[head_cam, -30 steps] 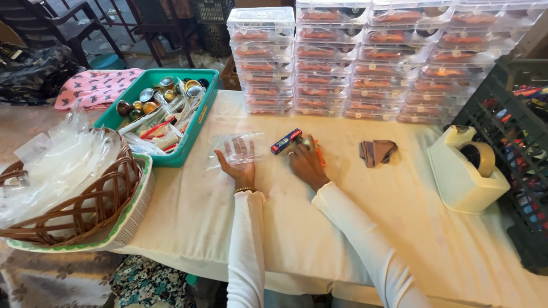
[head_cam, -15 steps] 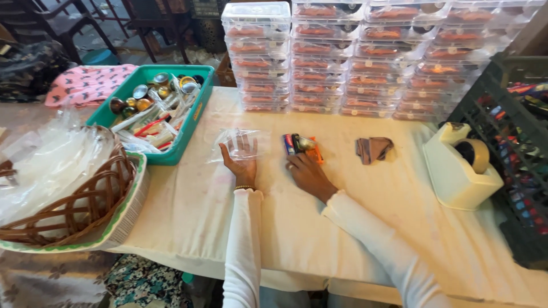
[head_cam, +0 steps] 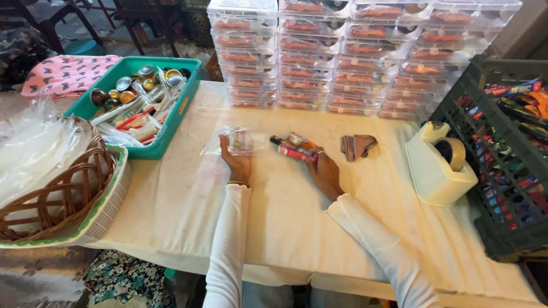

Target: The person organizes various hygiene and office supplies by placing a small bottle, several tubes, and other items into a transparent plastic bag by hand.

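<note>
Left hand (head_cam: 237, 162) pressed flat on the cream tablecloth (head_cam: 188, 211), fingers spread narrow over the near edge of a clear plastic pouch (head_cam: 234, 141). Right hand (head_cam: 324, 171) at three o'clock of it, fingers closed around a small bundle of items (head_cam: 292, 147) — a dark-capped tube and something red and orange, probably sachets, though too blurred to sort out. Bundle tip aimed toward nine o'clock, just beside the pouch mouth but apart from it.

Likely trouble: pouch thin, glossy, crumpled, pinned at one edge only, so liable to skate or fold shut under a push from the bundle. Several loose pieces in one grip, so one could slip out and roll across the cloth. Pouch mouth barely visible against the pale cloth, easy to miss.

Pouch: transparent, slack, nearly flat, faint print showing through. Bundle: short, mixed colours, ends uneven.

At ten o'clock, a teal tray (head_cam: 171, 128) of small jars and tubes; at twelve, stacked clear boxes (head_cam: 342, 57); at three, a tape dispenser (head_cam: 436, 165).
</note>
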